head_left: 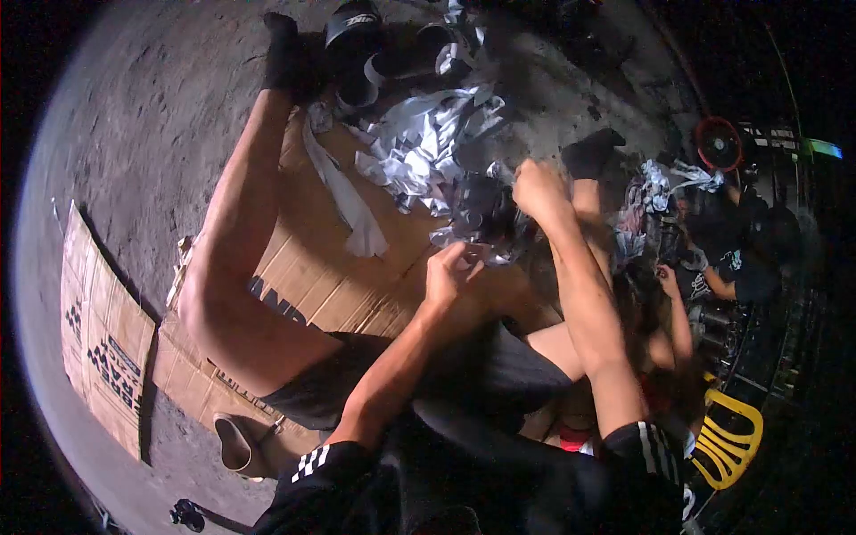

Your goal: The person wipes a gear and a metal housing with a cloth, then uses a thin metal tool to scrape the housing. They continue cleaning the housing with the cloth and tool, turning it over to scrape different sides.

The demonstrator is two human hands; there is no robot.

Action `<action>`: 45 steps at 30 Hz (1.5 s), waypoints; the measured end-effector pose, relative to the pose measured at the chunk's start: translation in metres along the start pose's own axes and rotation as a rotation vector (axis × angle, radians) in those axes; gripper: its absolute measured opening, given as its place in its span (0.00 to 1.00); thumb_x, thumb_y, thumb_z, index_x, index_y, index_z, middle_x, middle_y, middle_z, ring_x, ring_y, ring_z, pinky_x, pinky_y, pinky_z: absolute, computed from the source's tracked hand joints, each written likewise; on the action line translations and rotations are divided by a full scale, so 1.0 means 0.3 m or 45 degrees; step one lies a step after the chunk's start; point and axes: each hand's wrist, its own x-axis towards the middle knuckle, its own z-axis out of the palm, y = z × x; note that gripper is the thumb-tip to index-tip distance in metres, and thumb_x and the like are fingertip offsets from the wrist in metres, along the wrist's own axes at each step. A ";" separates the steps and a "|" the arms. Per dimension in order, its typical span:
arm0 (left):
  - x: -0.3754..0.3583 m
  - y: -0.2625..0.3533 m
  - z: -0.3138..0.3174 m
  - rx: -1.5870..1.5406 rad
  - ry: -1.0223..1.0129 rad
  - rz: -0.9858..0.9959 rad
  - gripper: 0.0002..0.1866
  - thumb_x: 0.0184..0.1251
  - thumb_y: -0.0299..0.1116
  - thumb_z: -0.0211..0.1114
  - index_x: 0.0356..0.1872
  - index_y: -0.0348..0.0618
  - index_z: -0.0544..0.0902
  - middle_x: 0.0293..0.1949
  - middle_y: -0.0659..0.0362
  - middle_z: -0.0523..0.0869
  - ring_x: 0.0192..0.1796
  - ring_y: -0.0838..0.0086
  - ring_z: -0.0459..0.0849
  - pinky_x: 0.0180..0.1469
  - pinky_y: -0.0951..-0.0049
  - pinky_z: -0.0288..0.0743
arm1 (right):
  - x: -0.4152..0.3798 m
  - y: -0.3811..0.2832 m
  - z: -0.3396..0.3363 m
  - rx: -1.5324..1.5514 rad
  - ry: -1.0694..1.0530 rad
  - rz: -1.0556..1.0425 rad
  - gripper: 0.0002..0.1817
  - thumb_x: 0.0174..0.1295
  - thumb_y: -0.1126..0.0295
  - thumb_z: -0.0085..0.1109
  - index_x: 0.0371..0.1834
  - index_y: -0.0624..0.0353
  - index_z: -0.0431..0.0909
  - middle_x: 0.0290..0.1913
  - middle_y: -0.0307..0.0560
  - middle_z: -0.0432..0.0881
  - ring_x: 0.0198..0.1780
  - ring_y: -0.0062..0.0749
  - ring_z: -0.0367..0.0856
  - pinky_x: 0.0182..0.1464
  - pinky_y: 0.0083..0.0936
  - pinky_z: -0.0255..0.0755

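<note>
My left hand (pixel 452 272) is in front of me with its fingers bent together near a small pale scrap; what they grip is too small to make out. Higher and to the right, my right hand (pixel 539 189) is closed in a fist-like grip, its fingertips hidden. Between the two hands lies a dark, shiny bundle of parts (pixel 483 207), whose details are blurred. Just beyond it spreads a pile of white and silvery strips (pixel 415 143). One long pale strip (pixel 343 192) trails over the cardboard (pixel 312 259) between my legs.
A slipper (pixel 238 446) lies at the lower left beside another cardboard sheet (pixel 102 348). Dark rolls and a cap-like item (pixel 354 28) sit at the top. At the right are co-workers (pixel 673 312), a yellow chair (pixel 731 439) and a red round fan (pixel 719 144).
</note>
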 end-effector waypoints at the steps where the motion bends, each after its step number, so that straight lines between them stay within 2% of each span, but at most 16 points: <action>1: -0.020 -0.023 -0.006 0.058 -0.032 0.024 0.11 0.53 0.25 0.75 0.38 0.41 0.85 0.35 0.53 0.88 0.37 0.60 0.89 0.38 0.67 0.80 | -0.005 0.031 -0.005 0.054 -0.023 -0.034 0.14 0.58 0.69 0.58 0.45 0.51 0.89 0.47 0.59 0.86 0.50 0.56 0.85 0.56 0.44 0.76; 5: -0.083 -0.160 0.017 -0.131 -0.064 -0.130 0.07 0.54 0.23 0.72 0.34 0.38 0.83 0.31 0.52 0.86 0.33 0.63 0.87 0.36 0.67 0.78 | -0.190 0.064 -0.262 0.202 -0.125 -0.143 0.14 0.60 0.68 0.57 0.44 0.53 0.89 0.42 0.59 0.87 0.48 0.55 0.85 0.54 0.42 0.77; 6: -0.061 -0.119 0.001 -0.313 -0.077 -0.265 0.07 0.54 0.22 0.72 0.33 0.38 0.83 0.30 0.52 0.85 0.32 0.64 0.86 0.36 0.67 0.78 | -0.179 0.069 -0.208 0.209 -0.133 -0.136 0.14 0.60 0.68 0.57 0.44 0.53 0.89 0.42 0.59 0.87 0.48 0.55 0.85 0.54 0.42 0.77; 9: -0.041 -0.060 -0.015 -0.001 -0.122 -0.051 0.07 0.55 0.23 0.71 0.34 0.37 0.82 0.29 0.51 0.85 0.32 0.65 0.86 0.36 0.67 0.78 | -0.094 0.054 0.066 0.163 0.053 -0.055 0.14 0.61 0.67 0.57 0.46 0.55 0.88 0.42 0.62 0.86 0.48 0.55 0.85 0.55 0.45 0.77; 14: -0.065 -0.201 0.045 -0.317 0.063 -0.140 0.08 0.55 0.24 0.72 0.33 0.36 0.81 0.28 0.51 0.85 0.30 0.62 0.85 0.35 0.66 0.77 | -0.213 0.077 -0.242 0.152 -0.069 -0.211 0.14 0.58 0.68 0.59 0.45 0.48 0.89 0.41 0.55 0.88 0.45 0.50 0.87 0.53 0.42 0.79; 18: -0.044 -0.210 0.049 -0.154 -0.003 -0.099 0.10 0.54 0.27 0.74 0.32 0.36 0.80 0.28 0.50 0.84 0.29 0.58 0.84 0.33 0.65 0.77 | -0.111 -0.010 0.038 0.063 0.141 -0.140 0.11 0.60 0.69 0.54 0.33 0.64 0.85 0.37 0.65 0.86 0.45 0.58 0.86 0.52 0.49 0.77; 20: -0.039 -0.222 0.051 -0.166 0.010 -0.107 0.11 0.54 0.28 0.74 0.32 0.37 0.80 0.28 0.49 0.84 0.29 0.57 0.84 0.33 0.65 0.77 | -0.056 0.037 0.015 0.061 0.099 -0.176 0.13 0.60 0.69 0.53 0.40 0.61 0.86 0.43 0.62 0.86 0.48 0.55 0.86 0.54 0.48 0.77; 22: -0.029 -0.166 0.044 -0.028 0.003 -0.073 0.11 0.55 0.30 0.75 0.33 0.39 0.80 0.27 0.51 0.84 0.27 0.58 0.83 0.32 0.65 0.76 | -0.107 0.061 -0.181 -0.023 -0.131 -0.036 0.16 0.61 0.67 0.56 0.50 0.48 0.87 0.50 0.53 0.86 0.52 0.50 0.85 0.58 0.43 0.76; 25: -0.009 -0.205 0.092 -0.393 0.105 -0.229 0.12 0.54 0.32 0.75 0.34 0.40 0.80 0.25 0.52 0.83 0.25 0.58 0.82 0.30 0.65 0.76 | -0.194 0.090 -0.323 0.035 -0.087 -0.193 0.15 0.61 0.65 0.59 0.49 0.50 0.87 0.49 0.55 0.86 0.52 0.52 0.84 0.58 0.42 0.76; 27: 0.043 -0.083 0.054 -0.115 0.103 -0.087 0.12 0.55 0.33 0.75 0.34 0.40 0.80 0.24 0.52 0.83 0.25 0.58 0.83 0.30 0.64 0.76 | -0.229 0.063 -0.349 -0.032 0.050 -0.212 0.14 0.61 0.67 0.57 0.47 0.51 0.88 0.48 0.56 0.86 0.51 0.54 0.84 0.58 0.42 0.76; 29: 0.105 0.032 0.028 0.160 0.078 0.064 0.13 0.57 0.35 0.74 0.36 0.41 0.80 0.25 0.51 0.84 0.26 0.54 0.84 0.31 0.61 0.77 | -0.148 0.017 -0.299 -0.112 0.080 -0.216 0.13 0.61 0.68 0.57 0.45 0.53 0.88 0.47 0.57 0.87 0.51 0.54 0.85 0.57 0.42 0.77; 34: 0.321 0.153 0.093 0.201 0.020 -0.106 0.20 0.56 0.35 0.74 0.50 0.45 0.82 0.30 0.45 0.87 0.36 0.47 0.86 0.38 0.54 0.78 | 0.172 -0.126 -0.134 -0.381 0.059 -0.294 0.13 0.58 0.71 0.57 0.42 0.60 0.87 0.46 0.59 0.87 0.50 0.50 0.87 0.53 0.43 0.80; 39: 0.401 0.166 0.086 0.275 0.041 -0.066 0.18 0.57 0.36 0.73 0.48 0.44 0.82 0.30 0.44 0.86 0.38 0.45 0.86 0.42 0.51 0.79 | 0.159 -0.194 -0.439 -0.458 -0.356 -0.274 0.16 0.53 0.69 0.63 0.44 0.64 0.87 0.48 0.62 0.86 0.51 0.50 0.87 0.52 0.44 0.80; 42: 0.383 0.161 0.080 0.148 0.014 -0.021 0.16 0.57 0.36 0.72 0.46 0.43 0.82 0.29 0.44 0.86 0.37 0.46 0.86 0.41 0.51 0.78 | 0.285 -0.097 -0.162 -0.532 -0.029 -0.346 0.13 0.53 0.71 0.64 0.41 0.63 0.88 0.45 0.62 0.87 0.47 0.52 0.88 0.49 0.42 0.81; 44: 0.379 0.153 0.076 0.046 -0.013 -0.158 0.16 0.57 0.36 0.72 0.44 0.43 0.82 0.28 0.45 0.85 0.36 0.46 0.86 0.40 0.53 0.78 | 0.270 -0.120 -0.251 -0.506 -0.043 -0.394 0.13 0.53 0.72 0.64 0.42 0.63 0.88 0.44 0.62 0.87 0.45 0.54 0.88 0.47 0.41 0.82; 45: 0.360 0.150 0.079 0.041 -0.007 -0.168 0.15 0.57 0.36 0.72 0.44 0.43 0.82 0.27 0.45 0.84 0.35 0.47 0.85 0.40 0.54 0.78 | 0.279 -0.123 -0.307 -0.519 -0.279 -0.391 0.15 0.52 0.72 0.64 0.43 0.64 0.87 0.45 0.62 0.87 0.46 0.55 0.88 0.49 0.42 0.81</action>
